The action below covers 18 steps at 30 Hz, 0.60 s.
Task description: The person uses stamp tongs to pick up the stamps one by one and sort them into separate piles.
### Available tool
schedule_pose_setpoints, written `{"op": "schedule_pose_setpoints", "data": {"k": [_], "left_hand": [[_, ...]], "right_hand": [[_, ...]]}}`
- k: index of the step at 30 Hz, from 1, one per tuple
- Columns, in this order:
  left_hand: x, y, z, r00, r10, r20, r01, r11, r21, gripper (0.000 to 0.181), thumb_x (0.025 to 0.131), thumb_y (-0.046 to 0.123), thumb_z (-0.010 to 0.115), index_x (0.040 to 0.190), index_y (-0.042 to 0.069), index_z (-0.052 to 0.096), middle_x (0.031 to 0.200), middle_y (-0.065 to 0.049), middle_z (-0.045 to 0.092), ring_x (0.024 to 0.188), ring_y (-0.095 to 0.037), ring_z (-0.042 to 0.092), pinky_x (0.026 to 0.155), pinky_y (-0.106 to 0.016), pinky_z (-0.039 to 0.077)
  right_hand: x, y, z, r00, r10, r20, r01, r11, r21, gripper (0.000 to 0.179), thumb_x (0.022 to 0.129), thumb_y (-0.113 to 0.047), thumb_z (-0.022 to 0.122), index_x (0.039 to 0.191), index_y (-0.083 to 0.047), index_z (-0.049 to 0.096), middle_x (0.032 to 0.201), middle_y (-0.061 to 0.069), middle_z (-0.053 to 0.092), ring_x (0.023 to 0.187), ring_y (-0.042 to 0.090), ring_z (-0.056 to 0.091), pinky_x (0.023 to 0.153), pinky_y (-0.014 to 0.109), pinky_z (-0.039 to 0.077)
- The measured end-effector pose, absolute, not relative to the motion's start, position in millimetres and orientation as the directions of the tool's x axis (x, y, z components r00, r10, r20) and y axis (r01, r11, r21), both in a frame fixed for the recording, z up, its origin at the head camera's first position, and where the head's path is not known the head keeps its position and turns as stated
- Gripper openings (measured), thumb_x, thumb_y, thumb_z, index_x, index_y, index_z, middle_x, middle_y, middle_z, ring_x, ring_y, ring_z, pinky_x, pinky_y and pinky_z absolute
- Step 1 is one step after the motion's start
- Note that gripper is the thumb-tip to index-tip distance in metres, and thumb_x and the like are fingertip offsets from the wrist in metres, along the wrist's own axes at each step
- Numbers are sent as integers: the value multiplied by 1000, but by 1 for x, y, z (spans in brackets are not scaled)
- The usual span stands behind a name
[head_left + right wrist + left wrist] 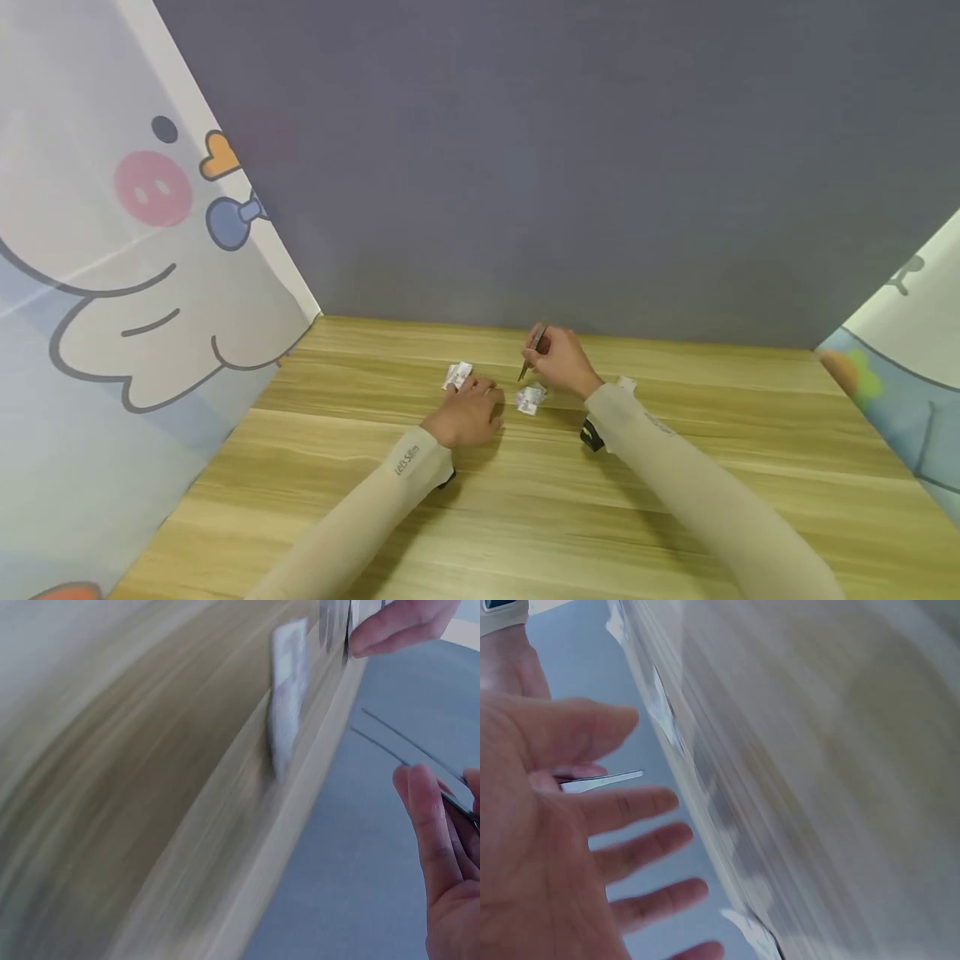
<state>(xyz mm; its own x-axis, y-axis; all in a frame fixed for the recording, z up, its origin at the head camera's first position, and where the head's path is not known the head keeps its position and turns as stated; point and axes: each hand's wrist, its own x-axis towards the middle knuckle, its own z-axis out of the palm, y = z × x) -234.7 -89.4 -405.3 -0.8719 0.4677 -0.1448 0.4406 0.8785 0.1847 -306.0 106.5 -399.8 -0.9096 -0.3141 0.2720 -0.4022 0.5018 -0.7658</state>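
Note:
My right hand (566,362) pinches a pair of slim metal tweezers (527,366), tips pointing down toward the table. In the right wrist view the tweezers (411,744) have their two prongs spread, with nothing between them. Just below the tips lies a small crumpled white piece with faint print (530,399), perhaps paper or a wrapper. My left hand (467,414) is low over the table with its fingers spread and straight, as the left wrist view shows. Close to its fingertips is a second such white piece (457,374).
A third white piece (627,384) lies beyond my right wrist, partly covered by the sleeve. The wood-grain table (525,517) ends at a plain grey wall (562,167). Cartoon-printed panels (90,208) stand at the left and right sides.

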Motion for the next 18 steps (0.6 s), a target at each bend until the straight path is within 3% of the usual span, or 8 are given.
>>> {"op": "schedule_pose_setpoints", "data": {"k": [4,11,18], "left_hand": [[-232,-78,-407,-847,508,-153,481,857,186,45,97,35,53,138,18,49,143,-1,40,132,-26,31,103,-59,23],[-230,-66,-411,-836,522,-170,499,852,159,42,97,36,52,137,22,50,141,3,42,127,-22,34,102,-55,26],[-229,-59,-411,-831,521,-194,498,853,154,45,98,36,51,140,22,48,143,3,40,128,-22,34,102,-54,26]], "right_hand": [[-305,119,-404,-910,-330,250,-393,502,-770,8,91,-9,63,87,-9,57,75,7,62,68,26,63,59,32,52],[-303,128,-410,-917,-308,255,-392,567,-724,9,88,-10,67,83,-11,59,74,0,61,66,14,59,63,33,49],[-297,131,-410,-921,-334,200,-359,530,-768,8,90,-10,64,92,-4,60,80,8,64,71,22,64,60,31,52]]}}
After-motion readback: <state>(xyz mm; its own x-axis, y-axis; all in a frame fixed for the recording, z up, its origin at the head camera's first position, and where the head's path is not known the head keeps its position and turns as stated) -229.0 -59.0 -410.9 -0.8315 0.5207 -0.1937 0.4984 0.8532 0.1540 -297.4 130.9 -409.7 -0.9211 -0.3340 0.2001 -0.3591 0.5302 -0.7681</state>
